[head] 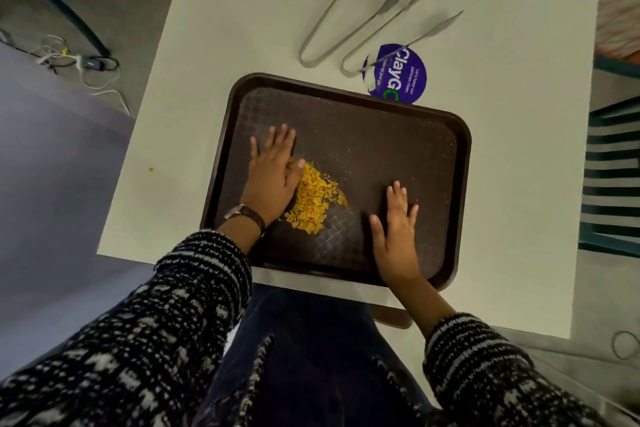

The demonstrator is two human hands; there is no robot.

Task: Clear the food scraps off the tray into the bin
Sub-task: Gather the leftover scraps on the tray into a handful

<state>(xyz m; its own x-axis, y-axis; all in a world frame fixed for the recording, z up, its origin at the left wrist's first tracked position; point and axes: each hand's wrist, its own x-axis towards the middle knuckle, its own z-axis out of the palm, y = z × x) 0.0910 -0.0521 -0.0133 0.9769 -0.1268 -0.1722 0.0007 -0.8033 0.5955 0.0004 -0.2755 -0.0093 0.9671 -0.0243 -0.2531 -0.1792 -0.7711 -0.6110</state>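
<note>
Two black-and-white knitted sleeves come in from the bottom of the head view, over dark trousers. One brown tray sits on the pale worktop, its near edge hanging slightly over the worktop's near edge.

One heap of yellow food scraps lies on the tray, left of its middle and toward the near side, with fine crumbs scattered around it. One stray yellow crumb lies on the worktop, well left of the tray.

Both hands are flat on the tray, fingers straight and spread apart, holding nothing. The left hand, with one watch on its wrist, lies just left of the heap, its thumb edge touching the scraps. The right hand lies to the right of the heap, apart from it, with bare tray between.

Two pairs of metal tongs lie beyond the tray, side by side, their tips pointing away: the left pair and the right pair. One arm of the right pair crosses one round purple sticker, which reads "ClayGo" and "Let's keep our pantries clean."; the tray's far rim covers part of it.

Left of the worktop, cables lie on the floor; a slatted chair stands at right.
</note>
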